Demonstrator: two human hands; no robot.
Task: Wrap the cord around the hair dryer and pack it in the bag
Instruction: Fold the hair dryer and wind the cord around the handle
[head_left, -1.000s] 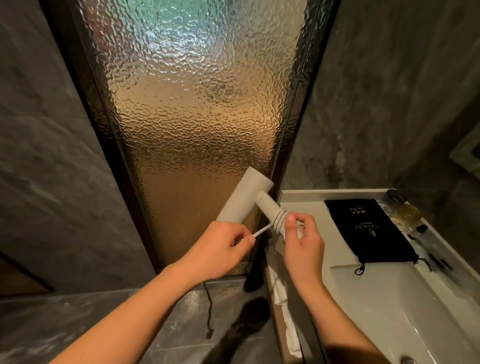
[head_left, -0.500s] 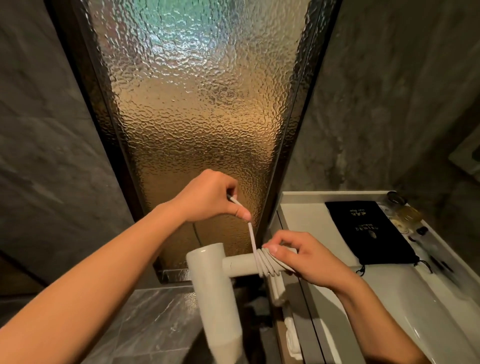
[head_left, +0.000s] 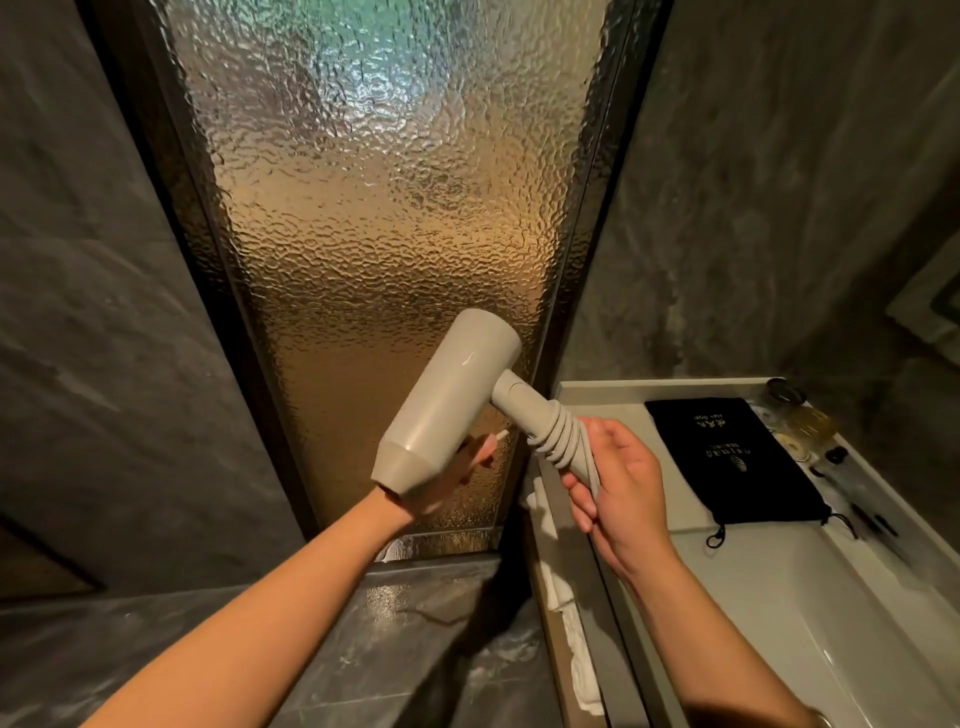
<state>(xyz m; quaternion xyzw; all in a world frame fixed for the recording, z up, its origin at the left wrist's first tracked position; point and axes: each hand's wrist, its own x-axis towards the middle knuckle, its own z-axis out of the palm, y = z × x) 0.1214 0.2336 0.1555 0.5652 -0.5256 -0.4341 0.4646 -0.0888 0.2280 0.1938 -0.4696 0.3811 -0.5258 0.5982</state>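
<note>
A pale grey hair dryer is held in the air in front of a textured glass door, barrel pointing down-left. Its cord lies in several coils around the handle. My right hand grips the lower end of the handle over the coils. My left hand is mostly hidden behind the barrel and pinches the cord's loose end, which pokes out white near the fingertips. The black drawstring bag lies flat on the white counter, to the right of my hands.
A white sink basin sits in front of the bag. Small bottles and jars stand along the counter's right edge. White towels hang under the counter's left edge. Dark stone walls and floor surround the glass door.
The dryer has swung from barrel-down to barrel-up at the left. My left hand dropped from above the handle to behind the barrel, laying more cord on the handle. My right hand shifted with the handle.
</note>
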